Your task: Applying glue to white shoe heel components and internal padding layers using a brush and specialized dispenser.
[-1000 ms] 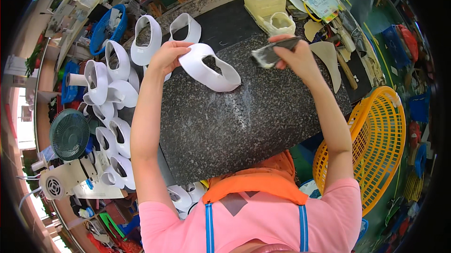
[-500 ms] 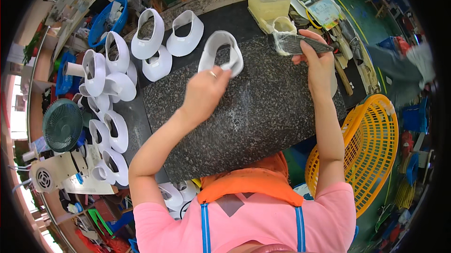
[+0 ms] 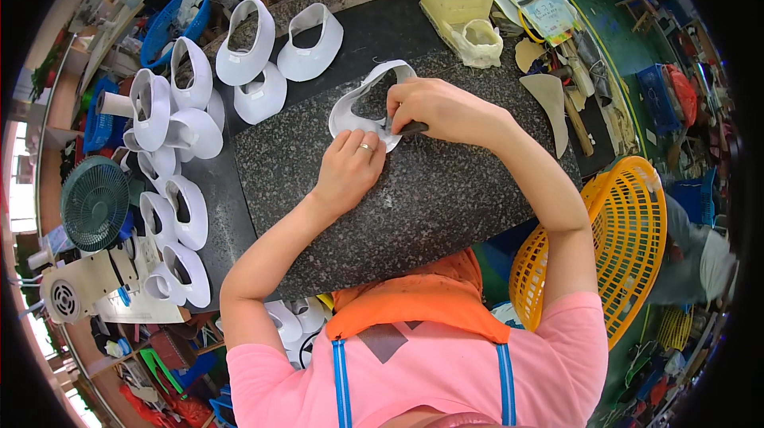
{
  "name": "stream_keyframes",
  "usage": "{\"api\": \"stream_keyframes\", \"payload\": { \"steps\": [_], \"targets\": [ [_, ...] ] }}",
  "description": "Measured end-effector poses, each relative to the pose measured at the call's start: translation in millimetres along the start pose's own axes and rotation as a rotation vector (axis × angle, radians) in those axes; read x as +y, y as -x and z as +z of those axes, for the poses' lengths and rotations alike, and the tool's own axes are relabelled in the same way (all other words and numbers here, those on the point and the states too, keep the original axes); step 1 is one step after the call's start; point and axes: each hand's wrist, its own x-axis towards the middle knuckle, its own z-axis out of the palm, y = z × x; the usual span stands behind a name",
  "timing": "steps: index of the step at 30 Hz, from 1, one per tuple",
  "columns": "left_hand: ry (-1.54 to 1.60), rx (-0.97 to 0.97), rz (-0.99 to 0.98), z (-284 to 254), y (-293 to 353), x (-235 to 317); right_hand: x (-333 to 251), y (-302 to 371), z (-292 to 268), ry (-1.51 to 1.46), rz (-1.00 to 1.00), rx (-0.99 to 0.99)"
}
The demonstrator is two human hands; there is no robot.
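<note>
A white shoe upper (image 3: 344,114), curved into an open ring, lies on a speckled dark stone slab (image 3: 430,197). My left hand (image 3: 348,169) is closed at its near edge, with fingers pressed together over the rim. My right hand (image 3: 446,112) grips a dark flat spreading blade (image 3: 413,128) and holds it down at the upper's right side. Part of the blade and its contact with the upper are hidden by the fingers. Beyond the slab's far edge stands a yellowish translucent square pot (image 3: 455,10) with a small glue-crusted cup (image 3: 481,42) at its front.
Several more white uppers (image 3: 189,132) stand in a cluster along the left side. A yellow plastic basket (image 3: 625,249) is by my right elbow. Scraps and a wooden-handled tool (image 3: 578,122) lie at the right. A green fan (image 3: 95,200) stands far left.
My right hand has brought the blade from beside the glue cup leftward onto the upper. The left hand has lowered slightly, and the upper now lies flatter and more spread.
</note>
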Motion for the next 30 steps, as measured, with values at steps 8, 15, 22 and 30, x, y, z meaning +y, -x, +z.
{"api": "stream_keyframes", "payload": {
  "steps": [8, 15, 22, 30],
  "targets": [
    [1.153, 0.427, -1.058, -16.3, 20.3, -35.6, -36.3, 20.3, -26.7, -0.193, 0.372, 0.735],
    [1.720, 0.566, -1.203, -3.1, 47.6, -25.6, -8.2, -6.0, 25.7, -0.953, 0.563, 0.530],
    [1.725, 0.551, -1.191, -6.8, 54.5, -31.1, 7.5, -62.3, 50.9, -0.391, 0.455, 0.667],
    [1.824, 0.730, -1.410, -6.8, 63.5, -39.8, -29.8, -20.7, 52.5, -0.142, 0.049, 0.354]
  ]
}}
